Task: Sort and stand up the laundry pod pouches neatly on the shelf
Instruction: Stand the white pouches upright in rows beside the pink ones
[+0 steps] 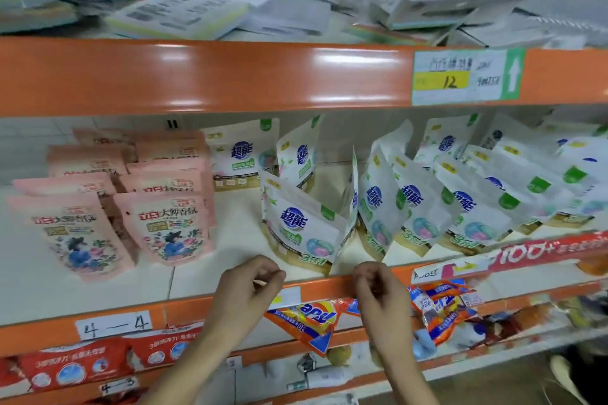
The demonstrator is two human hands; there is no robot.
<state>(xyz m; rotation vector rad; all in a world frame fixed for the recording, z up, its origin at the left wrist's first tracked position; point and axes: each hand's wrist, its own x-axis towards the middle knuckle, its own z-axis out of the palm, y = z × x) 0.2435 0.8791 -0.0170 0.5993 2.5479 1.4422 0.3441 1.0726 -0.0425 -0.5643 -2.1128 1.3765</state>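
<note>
Several pink pouches (pixel 167 227) stand in rows at the left of the white shelf (pixel 237 240). White pouches with blue logos fill the middle and right; the nearest white pouch (pixel 301 223) stands tilted at the front, a thin one (pixel 353 204) edge-on beside it, and several more (pixel 424 204) lean in a row to the right. My left hand (pixel 253 286) and my right hand (pixel 378 286) hover at the shelf's front edge with loosely curled fingers, holding nothing, just below the nearest white pouch.
An orange beam (pixel 204 76) with a price label (pixel 467 77) runs overhead; stacked paper goods (pixel 177 15) lie above it. Below the front rail (pixel 184 309), red and orange detergent bags (pixel 309 322) hang on a lower shelf.
</note>
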